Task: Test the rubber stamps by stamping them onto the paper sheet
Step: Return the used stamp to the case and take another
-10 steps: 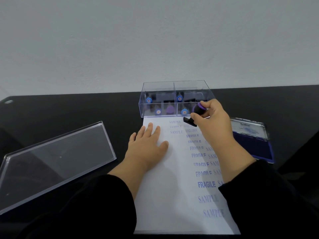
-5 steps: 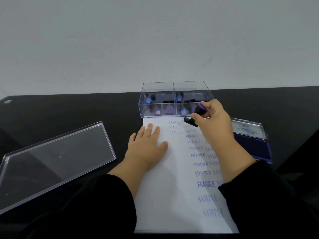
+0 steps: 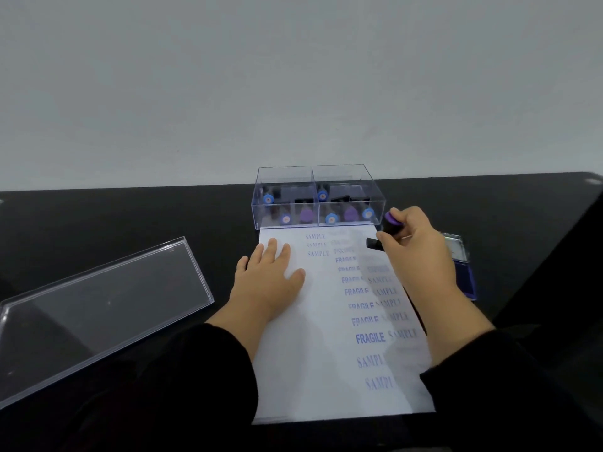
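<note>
White paper sheet (image 3: pixel 313 347) lies lengthwise away from the person on black table (image 3: pixel 130 220), blue FRAGILE/SAMPLE prints down its right half; left hand (image 3: pixel 272 277) lies flat on it, fingers straight, holding nothing. Right hand (image 3: pixel 412 243) pinches purple-handled stamp (image 3: pixel 385 231) at sheet's far right corner, base tilted, long axis across the sheet; touching paper or not, can't tell. Ink pad (image 3: pixel 463 275) just right of that hand, clear stamp box (image 3: pixel 318 197) beyond; right hand nearer both
</note>
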Motion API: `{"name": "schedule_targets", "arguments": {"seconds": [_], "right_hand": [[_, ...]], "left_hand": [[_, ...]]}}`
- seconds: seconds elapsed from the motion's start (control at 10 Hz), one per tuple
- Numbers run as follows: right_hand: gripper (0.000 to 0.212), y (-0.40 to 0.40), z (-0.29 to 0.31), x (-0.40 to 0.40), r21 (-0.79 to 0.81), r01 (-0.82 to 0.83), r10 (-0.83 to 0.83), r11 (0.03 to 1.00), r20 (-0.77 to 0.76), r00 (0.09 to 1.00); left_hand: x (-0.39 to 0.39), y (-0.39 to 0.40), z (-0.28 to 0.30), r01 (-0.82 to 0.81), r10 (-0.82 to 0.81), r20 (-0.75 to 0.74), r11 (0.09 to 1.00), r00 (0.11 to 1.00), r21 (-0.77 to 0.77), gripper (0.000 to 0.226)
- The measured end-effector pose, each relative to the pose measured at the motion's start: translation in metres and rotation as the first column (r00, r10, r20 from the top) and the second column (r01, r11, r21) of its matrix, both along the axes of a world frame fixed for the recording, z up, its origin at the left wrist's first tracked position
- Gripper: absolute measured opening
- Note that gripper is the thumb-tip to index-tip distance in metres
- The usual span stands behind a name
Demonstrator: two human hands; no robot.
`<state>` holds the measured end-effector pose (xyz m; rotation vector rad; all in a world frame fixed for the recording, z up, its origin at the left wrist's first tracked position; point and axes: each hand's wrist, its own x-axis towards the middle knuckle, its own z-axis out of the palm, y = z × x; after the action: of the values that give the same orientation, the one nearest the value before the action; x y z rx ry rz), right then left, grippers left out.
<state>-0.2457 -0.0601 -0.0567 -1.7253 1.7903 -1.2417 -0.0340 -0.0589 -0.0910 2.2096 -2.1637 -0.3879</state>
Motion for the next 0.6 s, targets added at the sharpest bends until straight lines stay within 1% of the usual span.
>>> {"name": "schedule_targets", "arguments": {"seconds": [0.1,0.3,0.4,0.6], "right_hand": [[0.024,0.012,0.006,-0.018,0.029,0.094,-0.09,0.995,-0.126,0.988],[0.023,0.019,0.002,-0.042,0.056,0.23,-0.205,0.972,-0.282,0.937],[0.023,0.022,0.001,-0.047,0.084,0.252,-0.215,0.964,-0.313,0.925],[0.022,0.024,-0.004,-0.044,0.103,0.27,-0.23,0.957,-0.291,0.929]], "left_hand": [[0.0,0.0,0.0,0.007,-0.007,0.004,1.0,1.0,-0.001,0.061],[0.0,0.0,-0.001,-0.002,0.002,0.01,1.0,1.0,-0.001,0.061],[-0.001,0.0,-0.003,-0.014,0.013,-0.007,1.0,1.0,-0.023,0.061],[-0.001,-0.001,-0.003,-0.013,0.013,-0.004,1.0,1.0,-0.027,0.061]]}}
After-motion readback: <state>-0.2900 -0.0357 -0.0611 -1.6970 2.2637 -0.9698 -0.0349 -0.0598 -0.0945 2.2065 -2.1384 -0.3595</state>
